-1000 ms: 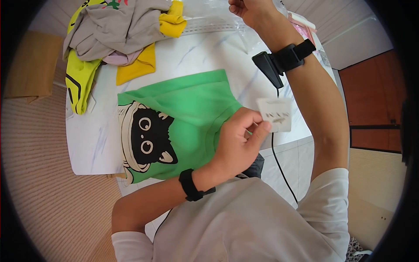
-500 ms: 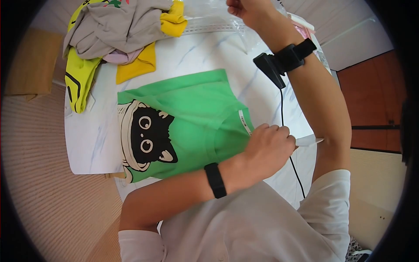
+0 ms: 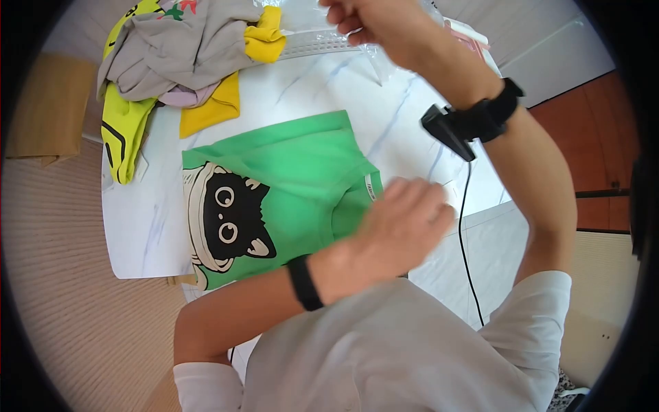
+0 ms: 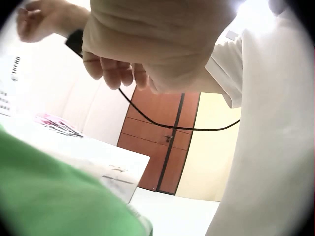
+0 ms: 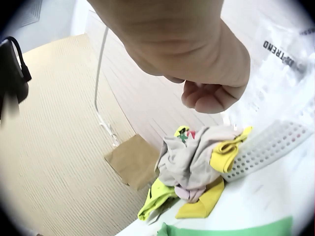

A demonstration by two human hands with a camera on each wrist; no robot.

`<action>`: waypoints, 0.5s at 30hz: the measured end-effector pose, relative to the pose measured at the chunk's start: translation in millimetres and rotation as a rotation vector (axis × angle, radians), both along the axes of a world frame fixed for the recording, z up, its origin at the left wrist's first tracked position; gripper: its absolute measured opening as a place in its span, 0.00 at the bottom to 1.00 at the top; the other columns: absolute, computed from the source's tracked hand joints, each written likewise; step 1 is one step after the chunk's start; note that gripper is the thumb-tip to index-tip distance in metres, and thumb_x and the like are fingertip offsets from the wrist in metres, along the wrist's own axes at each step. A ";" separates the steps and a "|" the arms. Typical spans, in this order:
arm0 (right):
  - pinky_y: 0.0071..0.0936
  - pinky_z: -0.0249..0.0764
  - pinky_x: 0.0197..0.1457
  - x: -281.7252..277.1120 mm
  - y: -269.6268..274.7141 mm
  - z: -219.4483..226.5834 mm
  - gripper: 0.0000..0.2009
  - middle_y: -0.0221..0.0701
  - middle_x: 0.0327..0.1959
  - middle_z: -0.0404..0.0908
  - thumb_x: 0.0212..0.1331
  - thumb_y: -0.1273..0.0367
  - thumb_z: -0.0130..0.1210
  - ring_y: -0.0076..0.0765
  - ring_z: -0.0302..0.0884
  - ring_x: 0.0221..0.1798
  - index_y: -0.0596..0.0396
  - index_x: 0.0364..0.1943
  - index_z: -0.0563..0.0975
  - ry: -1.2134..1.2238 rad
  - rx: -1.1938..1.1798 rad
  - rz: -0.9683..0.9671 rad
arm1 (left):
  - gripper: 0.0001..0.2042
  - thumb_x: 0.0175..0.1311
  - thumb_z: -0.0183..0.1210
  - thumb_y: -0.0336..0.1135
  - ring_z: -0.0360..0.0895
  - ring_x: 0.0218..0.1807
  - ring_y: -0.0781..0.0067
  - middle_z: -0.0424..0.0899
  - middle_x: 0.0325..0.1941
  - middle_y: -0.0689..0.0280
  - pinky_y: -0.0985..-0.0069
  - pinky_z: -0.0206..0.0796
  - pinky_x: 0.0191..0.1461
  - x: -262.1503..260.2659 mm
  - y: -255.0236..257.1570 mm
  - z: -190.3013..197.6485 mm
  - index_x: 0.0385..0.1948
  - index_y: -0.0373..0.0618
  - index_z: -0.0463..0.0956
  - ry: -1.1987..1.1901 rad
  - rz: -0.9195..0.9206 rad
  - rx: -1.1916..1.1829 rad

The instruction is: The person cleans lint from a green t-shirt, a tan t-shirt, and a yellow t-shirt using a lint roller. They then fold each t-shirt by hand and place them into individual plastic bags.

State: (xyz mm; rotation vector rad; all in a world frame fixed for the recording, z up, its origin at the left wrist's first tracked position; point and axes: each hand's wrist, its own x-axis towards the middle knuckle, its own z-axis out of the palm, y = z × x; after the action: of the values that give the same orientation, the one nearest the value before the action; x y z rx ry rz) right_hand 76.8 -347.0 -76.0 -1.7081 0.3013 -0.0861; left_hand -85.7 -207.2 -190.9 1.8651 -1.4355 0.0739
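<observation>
In front of the person a green cat-print top [image 3: 302, 165] lies folded on the white marbled table, its collar label [image 3: 369, 187] showing. The left hand [image 3: 398, 223], blurred by motion, hovers over the collar end. Its fingers [image 4: 110, 73] hang loosely curled in the left wrist view, with nothing visible between them. Raised over the far side of the table, the right hand [image 3: 377, 27] has loosely curled fingers [image 5: 211, 101] and holds nothing visible. A white piece with small print [image 4: 118, 172] lies by the table corner in the left wrist view.
Crumpled grey, yellow and lime clothes [image 3: 171, 51] lie at the far left. Behind them are a white perforated basket [image 3: 322, 44] and clear plastic bags [image 5: 285, 59]. A black cable [image 3: 467, 247] hangs from the right wrist camera. A brown carton [image 3: 51, 103] stands left.
The left hand first carries a white card to the right, past the table edge, then comes back leftward with no card visible in it. The right hand shifts slightly up and left.
</observation>
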 end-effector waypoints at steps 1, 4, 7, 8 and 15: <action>0.27 0.74 0.35 -7.5 -11.1 11.0 0.12 0.30 0.27 0.80 0.75 0.64 0.53 0.27 0.75 0.29 0.59 0.38 0.80 -0.052 0.021 0.030 | 0.12 0.60 0.70 0.38 0.75 0.54 0.56 0.79 0.48 0.60 0.59 0.66 0.58 7.6 12.0 -6.2 0.43 0.47 0.83 0.018 0.027 -0.014; 0.25 0.73 0.35 -49.4 -13.8 54.3 0.11 0.28 0.27 0.78 0.76 0.67 0.50 0.25 0.72 0.29 0.58 0.37 0.79 -0.121 0.060 -0.051 | 0.11 0.62 0.67 0.33 0.76 0.58 0.54 0.80 0.50 0.61 0.56 0.68 0.63 30.7 39.3 -12.8 0.45 0.46 0.82 0.157 0.072 0.058; 0.22 0.75 0.39 -89.9 -51.0 65.7 0.13 0.28 0.28 0.80 0.78 0.62 0.50 0.24 0.78 0.34 0.56 0.38 0.79 -0.217 0.022 0.205 | 0.12 0.63 0.66 0.31 0.77 0.58 0.51 0.80 0.54 0.60 0.56 0.69 0.63 35.7 62.9 -14.6 0.47 0.44 0.82 0.128 0.007 0.155; 0.25 0.73 0.39 -105.9 -55.3 66.2 0.14 0.29 0.29 0.79 0.78 0.61 0.50 0.26 0.76 0.33 0.56 0.40 0.79 -0.257 -0.082 0.242 | 0.11 0.63 0.66 0.31 0.78 0.57 0.51 0.81 0.54 0.59 0.56 0.69 0.62 35.9 74.4 -10.0 0.47 0.43 0.82 0.176 -0.013 0.137; 0.18 0.70 0.35 -154.1 -61.4 -17.2 0.06 0.22 0.28 0.80 0.72 0.70 0.57 0.15 0.75 0.31 0.55 0.37 0.82 0.217 -0.224 0.219 | 0.11 0.66 0.62 0.25 0.82 0.49 0.54 0.85 0.48 0.57 0.62 0.74 0.52 95.4 170.2 6.9 0.48 0.44 0.83 0.208 0.408 0.179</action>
State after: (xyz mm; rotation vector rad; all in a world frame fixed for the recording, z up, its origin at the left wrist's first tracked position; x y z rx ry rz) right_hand -77.3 -408.5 -93.2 -1.9662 0.2703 0.2358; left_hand 9.7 -37.0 -184.1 2.2185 -0.9316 -0.0509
